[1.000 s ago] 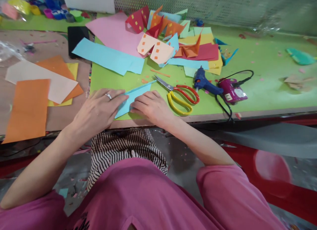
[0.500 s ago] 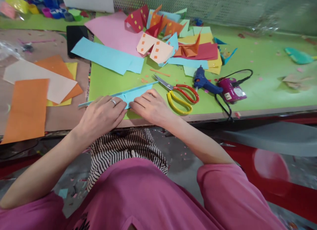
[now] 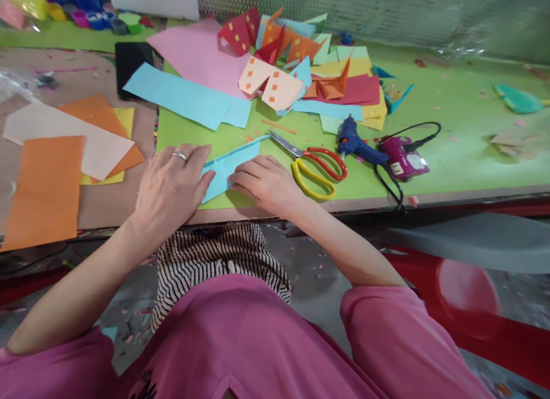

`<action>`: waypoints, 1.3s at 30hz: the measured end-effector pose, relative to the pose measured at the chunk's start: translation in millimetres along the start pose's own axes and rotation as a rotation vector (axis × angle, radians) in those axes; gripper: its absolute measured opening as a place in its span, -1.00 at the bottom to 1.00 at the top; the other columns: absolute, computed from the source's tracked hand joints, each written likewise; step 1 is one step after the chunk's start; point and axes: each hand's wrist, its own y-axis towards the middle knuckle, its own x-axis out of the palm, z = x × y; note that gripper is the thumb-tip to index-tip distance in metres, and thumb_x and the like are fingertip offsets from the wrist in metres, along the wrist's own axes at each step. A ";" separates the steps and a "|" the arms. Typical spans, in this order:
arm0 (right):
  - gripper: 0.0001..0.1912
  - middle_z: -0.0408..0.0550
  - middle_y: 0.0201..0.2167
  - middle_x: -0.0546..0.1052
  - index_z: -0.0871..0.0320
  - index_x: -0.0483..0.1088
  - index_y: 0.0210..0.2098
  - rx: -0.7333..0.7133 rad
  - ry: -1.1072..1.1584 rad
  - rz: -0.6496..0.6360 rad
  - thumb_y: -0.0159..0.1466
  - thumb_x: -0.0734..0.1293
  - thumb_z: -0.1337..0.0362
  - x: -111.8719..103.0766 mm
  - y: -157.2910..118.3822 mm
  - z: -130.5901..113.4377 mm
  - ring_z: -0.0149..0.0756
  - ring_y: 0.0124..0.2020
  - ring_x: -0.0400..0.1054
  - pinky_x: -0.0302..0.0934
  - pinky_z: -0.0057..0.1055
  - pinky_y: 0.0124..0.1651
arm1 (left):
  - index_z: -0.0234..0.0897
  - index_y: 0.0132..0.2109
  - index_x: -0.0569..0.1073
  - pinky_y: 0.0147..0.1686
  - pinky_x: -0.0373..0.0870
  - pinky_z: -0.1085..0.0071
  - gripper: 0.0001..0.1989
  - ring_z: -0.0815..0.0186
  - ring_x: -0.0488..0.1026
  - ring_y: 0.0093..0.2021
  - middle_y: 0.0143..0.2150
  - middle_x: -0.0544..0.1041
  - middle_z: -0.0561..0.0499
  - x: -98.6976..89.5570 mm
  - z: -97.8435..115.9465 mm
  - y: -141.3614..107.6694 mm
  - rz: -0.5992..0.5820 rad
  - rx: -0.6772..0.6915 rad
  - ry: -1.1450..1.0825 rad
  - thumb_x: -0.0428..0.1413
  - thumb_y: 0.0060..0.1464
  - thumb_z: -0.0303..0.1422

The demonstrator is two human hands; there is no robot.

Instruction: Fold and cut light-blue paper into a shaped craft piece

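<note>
A light blue paper strip (image 3: 222, 172) with a narrow fold along its far edge lies at the table's near edge. My left hand (image 3: 171, 178), with a ring, lies spread over the strip's left part, thumb on the paper. On the strip's right part rests my right hand (image 3: 268, 184), its fingers curled together at the paper; the fingertips are partly hidden. Scissors (image 3: 307, 164) with one red and one yellow handle lie just right of my right hand, blades open and their tip close to the strip's far end.
A blue glue gun (image 3: 358, 144) lies by a purple corded device (image 3: 404, 157) on the right. Folded coloured papers (image 3: 270, 89) and a blue sheet (image 3: 184, 95) lie behind. At left are orange sheets (image 3: 49, 187) and a black flat object (image 3: 131, 66).
My left hand has moved left and up and its fingers have spread, uncovering more of the blue strip. My right hand has shifted slightly right. The strip's far edge sits a little higher.
</note>
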 end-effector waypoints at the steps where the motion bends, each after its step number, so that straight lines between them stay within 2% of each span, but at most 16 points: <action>1: -0.65 0.01 -0.16 0.59 0.17 0.55 -0.09 -0.001 -0.011 -0.003 0.54 0.16 0.19 0.1 0.3 -0.4 -0.20 -0.14 0.28 0.01 -0.24 -0.11 | -0.28 0.18 0.42 -0.06 0.44 0.08 -0.67 -0.01 0.54 -0.01 0.04 0.60 -0.23 1.4 -0.9 1.3 -0.014 -0.010 -0.007 -0.03 0.38 -0.31; 4: -0.63 0.01 -0.19 0.58 0.17 0.55 -0.09 -0.011 -0.026 -0.006 0.54 0.13 0.19 1.0 0.7 -1.7 -0.19 -0.15 0.28 0.04 -0.24 -0.10 | -0.18 0.09 0.46 -0.10 0.44 0.05 -0.73 -0.03 0.53 -0.07 -0.08 0.61 -0.19 5.7 -0.3 3.3 -0.048 -0.006 -0.028 -0.04 0.36 -0.32; 8: -0.64 0.02 -0.17 0.57 0.18 0.54 -0.06 -0.004 -0.009 0.015 0.54 0.13 0.21 2.6 0.5 -1.4 -0.18 -0.14 0.27 0.08 -0.23 -0.08 | -0.27 0.10 0.48 -0.13 0.44 0.04 -0.70 -0.04 0.53 -0.10 -0.13 0.62 -0.24 8.4 3.3 5.4 -0.052 -0.067 -0.013 -0.04 0.35 -0.33; 14: -0.66 0.06 -0.11 0.53 0.19 0.48 0.12 -0.037 0.014 -0.006 0.50 0.17 0.25 3.3 3.2 -1.2 -0.13 -0.12 0.24 0.10 -0.22 -0.09 | -0.27 -0.12 0.54 -0.17 0.41 0.15 -0.74 0.06 0.51 -0.18 -0.18 0.61 -0.16 11.3 4.9 8.5 -0.058 -0.034 0.029 -0.05 0.36 -0.33; 22: -0.58 0.10 -0.10 0.49 0.19 0.48 0.12 0.029 0.090 -0.069 0.52 0.09 0.19 -6.5 11.3 -5.4 -0.09 -0.10 0.23 0.08 -0.18 -0.08 | -0.25 -0.04 0.52 -0.12 0.42 0.14 -0.75 0.04 0.52 -0.13 -0.15 0.60 -0.17 12.3 0.6 8.0 -0.029 -0.055 -0.038 -0.03 0.35 -0.30; 26: -0.52 0.10 -0.10 0.49 0.19 0.49 0.10 0.052 0.100 -0.124 0.54 0.02 0.14 -9.2 20.5 -6.2 -0.09 -0.11 0.24 0.06 -0.18 -0.09 | -0.26 0.01 0.52 -0.12 0.45 0.12 -0.72 0.01 0.52 -0.09 -0.10 0.60 -0.21 11.1 -2.3 8.1 -0.055 -0.100 -0.053 -0.02 0.35 -0.27; 33: -0.58 0.13 -0.10 0.49 0.20 0.47 0.09 0.020 -0.017 -0.129 0.53 0.06 0.17 -4.2 23.3 -9.2 -0.05 -0.08 0.24 0.04 -0.17 -0.11 | -0.21 -0.12 0.52 -0.15 0.44 0.12 -0.74 0.06 0.50 -0.17 -0.22 0.59 -0.15 14.0 -1.2 6.8 -0.002 -0.028 0.010 -0.05 0.36 -0.29; 39: -0.56 0.14 -0.08 0.48 0.20 0.43 0.17 0.030 -0.009 -0.121 0.52 0.07 0.14 -3.2 20.0 -9.7 -0.04 -0.08 0.24 0.07 -0.16 -0.11 | -0.31 -0.10 0.56 -0.15 0.38 0.06 -0.66 -0.03 0.49 -0.12 -0.12 0.60 -0.26 9.8 8.0 4.5 -0.075 -0.052 0.043 -0.12 0.37 -0.37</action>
